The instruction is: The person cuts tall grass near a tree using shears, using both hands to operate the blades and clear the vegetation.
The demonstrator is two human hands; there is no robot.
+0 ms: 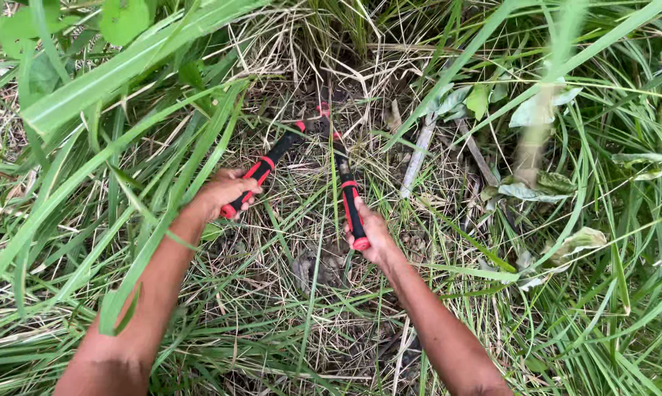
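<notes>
— Hands first: the left hand is clenched round one black-and-red handle of the shears, and the right hand grips the other handle low down, near its red end.

— Where do the shears sit?

— Between the two hands, handles spread in a V, the pivot and blades pushed down into the dry grass at the foot of a clump. The blades are mostly hidden in the straw.

— How would they handle?

— Stiff and fairly heavy, I'd judge; the rubbery handles give a sure grip, and holding near the ends gives leverage.

— And around them?

— Long green blades of grass on the left, a pale dead stalk and wilted leaves to the right.
</notes>
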